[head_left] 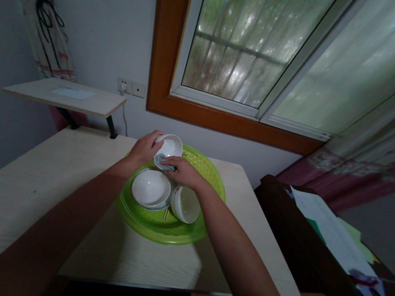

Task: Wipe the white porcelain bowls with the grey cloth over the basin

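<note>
A round green plastic basin (pixel 210 183) sits on a pale wooden table (pixel 43 183). My left hand (pixel 144 148) grips the rim of a small white bowl (pixel 170 146), tilted over the basin's far side. My right hand (pixel 180 170) presses a bluish cloth (pixel 161 162) against that bowl's lower edge. Below them in the basin lie a larger white bowl (pixel 151 188), open side up, and another white bowl (pixel 185 205) tipped on its side. Chopsticks (pixel 166 212) show between the two.
A small wall shelf (pixel 66 94) with a paper on it stands at the back left. A window (pixel 245 45) with a wooden frame is ahead. At the right, a dark cabinet (pixel 297 250) carries papers (pixel 334 236). Curtains hang at both sides.
</note>
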`<state>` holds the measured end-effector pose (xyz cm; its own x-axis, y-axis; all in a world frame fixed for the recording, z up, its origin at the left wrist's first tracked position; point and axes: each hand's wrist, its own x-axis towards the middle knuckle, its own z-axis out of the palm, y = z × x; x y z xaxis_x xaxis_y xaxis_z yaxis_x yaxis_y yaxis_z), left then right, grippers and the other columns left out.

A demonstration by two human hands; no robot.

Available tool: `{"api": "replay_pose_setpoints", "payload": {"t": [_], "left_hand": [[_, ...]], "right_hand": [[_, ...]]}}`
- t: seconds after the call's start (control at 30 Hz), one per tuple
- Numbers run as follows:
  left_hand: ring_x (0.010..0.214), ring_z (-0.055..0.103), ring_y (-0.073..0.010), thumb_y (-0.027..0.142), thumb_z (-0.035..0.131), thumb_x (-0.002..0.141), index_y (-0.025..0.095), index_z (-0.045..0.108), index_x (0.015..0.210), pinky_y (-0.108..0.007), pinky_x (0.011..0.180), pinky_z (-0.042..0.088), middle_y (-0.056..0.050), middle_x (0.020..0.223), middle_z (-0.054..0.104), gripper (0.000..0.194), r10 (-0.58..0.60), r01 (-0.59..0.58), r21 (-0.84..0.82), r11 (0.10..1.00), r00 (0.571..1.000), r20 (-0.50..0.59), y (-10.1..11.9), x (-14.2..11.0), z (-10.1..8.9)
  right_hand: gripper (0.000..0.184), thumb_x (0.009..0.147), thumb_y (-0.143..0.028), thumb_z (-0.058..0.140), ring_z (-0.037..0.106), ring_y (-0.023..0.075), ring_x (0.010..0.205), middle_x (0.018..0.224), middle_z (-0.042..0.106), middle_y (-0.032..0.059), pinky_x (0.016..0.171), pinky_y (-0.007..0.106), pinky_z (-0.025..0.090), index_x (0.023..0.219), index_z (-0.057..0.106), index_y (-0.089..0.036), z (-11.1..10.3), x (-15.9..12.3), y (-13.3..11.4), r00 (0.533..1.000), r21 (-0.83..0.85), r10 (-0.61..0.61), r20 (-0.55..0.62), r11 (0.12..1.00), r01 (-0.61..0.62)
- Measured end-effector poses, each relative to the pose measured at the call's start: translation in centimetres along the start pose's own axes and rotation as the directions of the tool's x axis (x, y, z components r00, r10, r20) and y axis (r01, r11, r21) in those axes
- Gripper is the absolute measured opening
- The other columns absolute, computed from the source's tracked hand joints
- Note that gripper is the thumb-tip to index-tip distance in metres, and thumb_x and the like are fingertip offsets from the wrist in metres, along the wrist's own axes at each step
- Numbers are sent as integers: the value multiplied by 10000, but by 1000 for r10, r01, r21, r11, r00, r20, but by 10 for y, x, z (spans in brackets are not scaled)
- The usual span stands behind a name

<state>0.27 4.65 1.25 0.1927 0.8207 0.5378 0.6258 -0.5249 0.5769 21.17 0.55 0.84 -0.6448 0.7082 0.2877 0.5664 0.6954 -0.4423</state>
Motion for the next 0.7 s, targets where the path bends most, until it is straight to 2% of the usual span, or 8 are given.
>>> {"api": "replay_pose_setpoints", "payload": {"t": [0.13,0.27,0.33,0.47,0.57,0.63,0.7], "left_hand": [[935,624,-233,425,441,950,209,602,1236,-362,903,476,-89,1056,697,392,-56,56,-26,998,998,-26,3,1,-2],[939,627,-239,417,436,948,208,604,1214,-366,880,476,-93,1051,697,378,-101,98,-61,993,994,-35,3,1,-4],[927,629,-244,422,430,948,200,607,1210,-372,871,474,-98,1033,698,386,-121,118,-73,990,992,-40,1,2,-4],[925,633,-244,454,419,949,208,611,1206,-366,867,471,-85,996,697,404,-138,133,-91,987,989,-46,-3,2,-2],[939,635,-240,475,408,955,213,606,1217,-359,861,477,-79,1018,700,420,-119,117,-116,986,993,-13,-5,1,0],[953,636,-246,480,399,959,208,611,1210,-367,869,477,-87,1038,702,426,-101,101,-135,986,995,7,-5,0,1],[963,637,-256,484,393,961,200,617,1189,-378,876,477,-101,1051,701,428,-89,92,-166,982,996,22,-4,0,2]], "right_hand": [[406,794,-24,629,693,237,1150,1215,758,98,1084,379,483,1140,778,-178,-8,-2,8,991,-88,41,-125,995,-52],[383,799,-40,608,715,243,1098,1176,771,85,1046,390,515,1106,789,-180,-15,-4,19,940,-4,100,-327,994,-107],[373,805,-62,596,718,233,1080,1160,774,85,1031,381,522,1101,789,-179,-19,-5,25,884,61,167,-437,986,-156],[342,816,-140,591,703,224,1087,1152,773,59,1030,390,517,1085,786,-218,-27,-7,35,726,181,314,-612,949,-258],[331,830,-196,593,686,233,1106,1178,761,73,1042,399,501,1108,773,-205,-31,-7,37,661,238,370,-653,929,-284],[330,846,-228,599,673,238,1129,1204,750,91,1052,396,487,1130,761,-188,-30,-6,36,648,265,393,-653,919,-290],[320,865,-274,613,664,239,1136,1219,740,101,1049,394,479,1138,749,-180,-28,-5,33,659,287,407,-633,913,-289]]}}
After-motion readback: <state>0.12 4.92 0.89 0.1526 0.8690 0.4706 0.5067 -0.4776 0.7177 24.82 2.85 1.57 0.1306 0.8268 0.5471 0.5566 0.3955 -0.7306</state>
